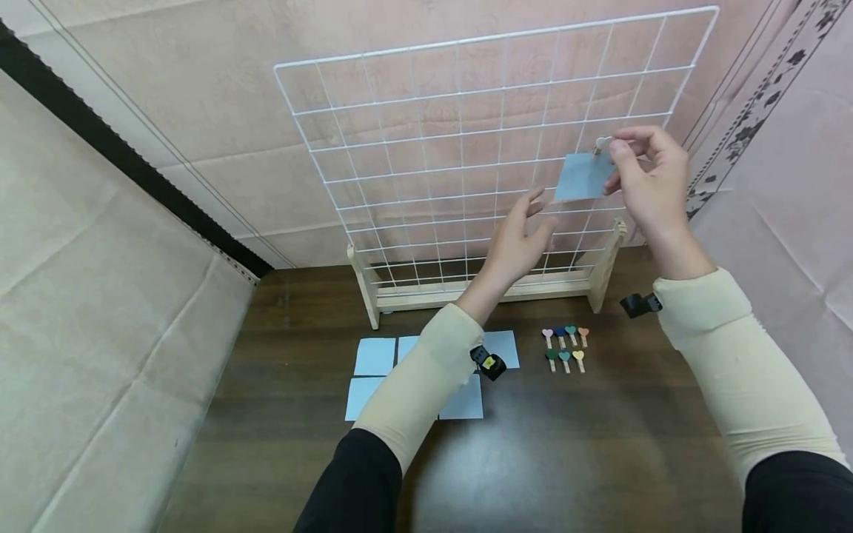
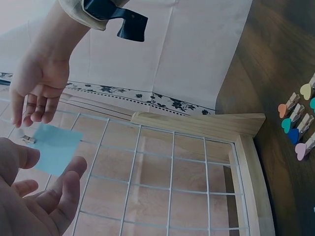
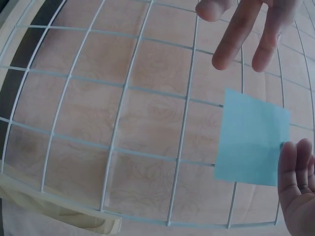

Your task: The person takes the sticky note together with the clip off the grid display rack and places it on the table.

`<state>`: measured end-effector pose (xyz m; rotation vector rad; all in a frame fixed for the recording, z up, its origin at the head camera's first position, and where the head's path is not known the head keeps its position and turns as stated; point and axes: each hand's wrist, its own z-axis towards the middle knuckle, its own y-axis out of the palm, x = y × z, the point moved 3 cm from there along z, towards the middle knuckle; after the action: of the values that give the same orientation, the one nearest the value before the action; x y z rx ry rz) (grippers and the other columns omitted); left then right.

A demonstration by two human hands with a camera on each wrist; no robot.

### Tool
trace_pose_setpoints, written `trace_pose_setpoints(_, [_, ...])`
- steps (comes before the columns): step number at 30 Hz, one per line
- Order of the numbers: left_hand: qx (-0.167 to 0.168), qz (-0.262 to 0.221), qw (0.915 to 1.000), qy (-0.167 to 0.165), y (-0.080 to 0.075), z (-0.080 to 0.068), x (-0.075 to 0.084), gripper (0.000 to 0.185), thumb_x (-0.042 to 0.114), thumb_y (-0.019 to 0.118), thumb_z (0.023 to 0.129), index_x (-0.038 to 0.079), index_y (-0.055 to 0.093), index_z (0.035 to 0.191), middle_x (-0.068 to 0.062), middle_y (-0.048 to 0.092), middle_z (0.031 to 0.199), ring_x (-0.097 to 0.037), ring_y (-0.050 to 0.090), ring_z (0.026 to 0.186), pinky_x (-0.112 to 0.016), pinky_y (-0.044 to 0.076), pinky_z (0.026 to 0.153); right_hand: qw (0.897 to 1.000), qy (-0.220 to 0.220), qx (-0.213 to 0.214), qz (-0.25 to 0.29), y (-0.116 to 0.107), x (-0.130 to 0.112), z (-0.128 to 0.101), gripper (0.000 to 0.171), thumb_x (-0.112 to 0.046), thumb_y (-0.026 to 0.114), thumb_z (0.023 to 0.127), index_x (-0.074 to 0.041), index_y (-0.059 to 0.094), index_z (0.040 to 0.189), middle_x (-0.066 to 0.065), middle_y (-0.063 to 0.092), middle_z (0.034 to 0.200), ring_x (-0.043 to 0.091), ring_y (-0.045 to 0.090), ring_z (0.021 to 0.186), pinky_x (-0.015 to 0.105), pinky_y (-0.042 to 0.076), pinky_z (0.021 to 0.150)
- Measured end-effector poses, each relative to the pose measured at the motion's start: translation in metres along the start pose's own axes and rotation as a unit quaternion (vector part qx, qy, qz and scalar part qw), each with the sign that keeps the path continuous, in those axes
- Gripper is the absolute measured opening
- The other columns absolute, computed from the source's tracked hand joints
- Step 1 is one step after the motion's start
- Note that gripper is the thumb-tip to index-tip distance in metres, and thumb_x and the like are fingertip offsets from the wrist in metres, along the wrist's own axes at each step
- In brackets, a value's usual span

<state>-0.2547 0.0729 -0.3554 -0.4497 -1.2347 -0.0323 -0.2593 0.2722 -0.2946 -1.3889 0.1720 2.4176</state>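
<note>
A white wire grid (image 1: 466, 148) stands upright in a wooden stand (image 1: 480, 292). My right hand (image 1: 649, 174) pinches a small heart clip (image 1: 602, 144) at the top edge of a blue paper note (image 1: 583, 178), held against the grid's upper right. My left hand (image 1: 523, 237) hovers open just below and left of the note, apart from it. In the left wrist view the note (image 2: 56, 147) hangs between my left hand (image 2: 39, 206) and right hand (image 2: 37, 91). The right wrist view shows the note (image 3: 253, 145) flat against the grid (image 3: 123, 123).
Several blue notes (image 1: 375, 357) lie on the dark wooden table (image 1: 566, 444) in front of the stand, partly under my left forearm. Several coloured heart clips (image 1: 565, 348) lie in two rows to their right. Pink fabric walls close in behind and on both sides.
</note>
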Motion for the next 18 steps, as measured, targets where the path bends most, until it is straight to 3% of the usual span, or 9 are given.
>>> trace_pose_setpoints(5, [-0.013,-0.038,0.9988,-0.027,0.003,0.007,0.004,0.063,0.019,0.061,0.109,0.017,0.033,0.166,-0.009,0.048,0.161,-0.016,0.074,0.076,-0.024,0.06,0.075,1.0,0.017,-0.008,0.002,0.001,0.001,0.004,0.021,-0.011,0.065,0.105,-0.009,0.074,0.123,0.003,0.063,0.091,0.009,0.059,0.054,0.018,0.055,0.056])
trace_pose_setpoints(13, [-0.01,-0.038,0.9983,-0.042,0.01,0.015,0.009,0.065,0.016,0.063,0.107,0.012,0.033,0.165,-0.012,0.05,0.16,-0.017,0.077,0.079,-0.023,0.061,0.07,0.998,0.047,-0.028,0.022,0.005,0.0,0.006,0.025,-0.012,0.067,0.104,-0.007,0.073,0.127,0.005,0.063,0.09,0.01,0.059,0.053,0.019,0.056,0.056])
trace_pose_setpoints(18, [-0.013,-0.052,0.9976,-0.043,0.016,0.022,0.009,0.063,0.013,0.061,0.107,0.009,0.034,0.164,-0.015,0.05,0.159,-0.019,0.076,0.076,-0.025,0.061,0.067,0.998,0.039,-0.041,-0.01,0.005,0.0,0.006,0.029,-0.016,0.066,0.105,-0.004,0.071,0.131,0.002,0.064,0.089,0.008,0.059,0.053,0.019,0.056,0.056])
